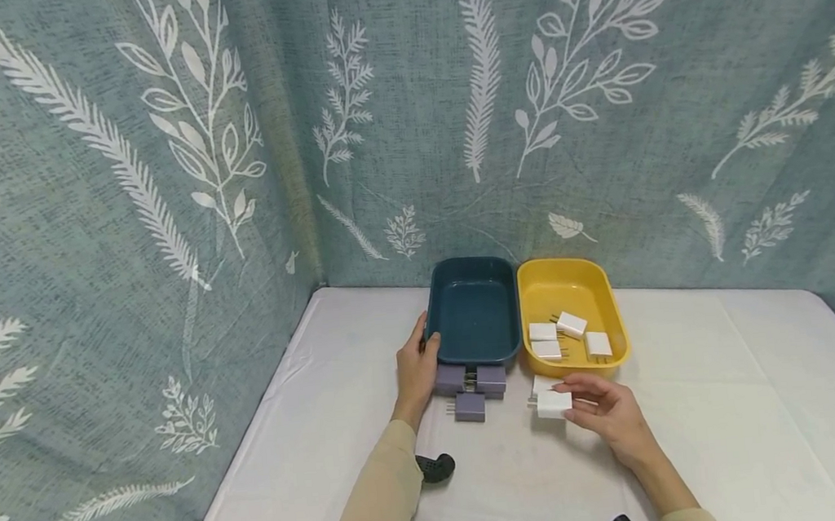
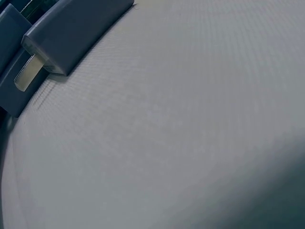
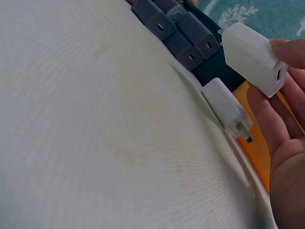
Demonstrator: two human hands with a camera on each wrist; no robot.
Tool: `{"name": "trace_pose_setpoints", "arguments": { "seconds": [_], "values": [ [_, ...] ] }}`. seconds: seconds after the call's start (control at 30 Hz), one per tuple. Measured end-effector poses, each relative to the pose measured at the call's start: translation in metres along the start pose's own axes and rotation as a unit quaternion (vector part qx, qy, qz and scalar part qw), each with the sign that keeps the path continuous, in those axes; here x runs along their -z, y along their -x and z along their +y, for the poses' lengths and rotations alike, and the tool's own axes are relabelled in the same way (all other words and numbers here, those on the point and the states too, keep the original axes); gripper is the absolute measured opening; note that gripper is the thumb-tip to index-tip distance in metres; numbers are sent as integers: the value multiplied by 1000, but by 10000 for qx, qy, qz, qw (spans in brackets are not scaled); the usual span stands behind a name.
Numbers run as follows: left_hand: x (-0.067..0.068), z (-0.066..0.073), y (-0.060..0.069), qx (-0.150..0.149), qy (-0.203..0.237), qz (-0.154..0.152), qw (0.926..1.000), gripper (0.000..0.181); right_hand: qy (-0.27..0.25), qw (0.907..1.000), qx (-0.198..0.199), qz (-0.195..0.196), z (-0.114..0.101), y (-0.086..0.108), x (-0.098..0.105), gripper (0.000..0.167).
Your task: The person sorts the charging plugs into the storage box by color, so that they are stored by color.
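My right hand [image 1: 606, 413] pinches a white plug-in charger [image 3: 250, 55] between thumb and fingers, held above the table in front of the yellow tray [image 1: 620, 334]. Another white charger [image 3: 224, 102] lies on the table just beyond it, partly hidden in the head view. My left hand [image 1: 417, 371] rests against the left side of the dark teal tray [image 1: 475, 313], near its front corner. Grey-purple chargers [image 1: 469, 407] sit in a small group before that tray, some of them stacked. The left wrist view shows a dark charger [image 2: 76, 33] close up but not the hand's fingers.
Several white chargers [image 1: 571, 324] lie inside the yellow tray, prongs showing. Both trays stand side by side near a patterned curtain [image 1: 407, 130]. A white cloth [image 1: 723, 400] covers the table. A black object [image 1: 436, 467] shows beside the left forearm.
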State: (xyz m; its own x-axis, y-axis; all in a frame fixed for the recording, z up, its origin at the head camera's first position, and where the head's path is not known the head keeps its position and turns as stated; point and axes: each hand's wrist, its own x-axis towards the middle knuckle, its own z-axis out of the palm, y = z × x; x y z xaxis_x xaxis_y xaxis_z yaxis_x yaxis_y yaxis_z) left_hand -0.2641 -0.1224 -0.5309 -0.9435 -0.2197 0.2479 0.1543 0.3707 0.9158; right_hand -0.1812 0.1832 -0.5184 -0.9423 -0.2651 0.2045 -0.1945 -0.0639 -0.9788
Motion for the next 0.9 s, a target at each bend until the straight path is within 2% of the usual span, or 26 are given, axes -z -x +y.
{"name": "trace_pose_setpoints", "arguments": {
  "seconds": [0.37,0.67,0.9],
  "values": [
    [0,-2,-1,-4,51,0,10000,51,56,9997,2,226,-5,-2,-2,47],
    [1,1,1,-34,35,3,10000,52,-133,9991,262,298,-4,-5,-4,46],
    [2,1,0,-91,-7,-41,10000,51,-280,9971,352,618,-9,-7,-9,43]
  ]
}}
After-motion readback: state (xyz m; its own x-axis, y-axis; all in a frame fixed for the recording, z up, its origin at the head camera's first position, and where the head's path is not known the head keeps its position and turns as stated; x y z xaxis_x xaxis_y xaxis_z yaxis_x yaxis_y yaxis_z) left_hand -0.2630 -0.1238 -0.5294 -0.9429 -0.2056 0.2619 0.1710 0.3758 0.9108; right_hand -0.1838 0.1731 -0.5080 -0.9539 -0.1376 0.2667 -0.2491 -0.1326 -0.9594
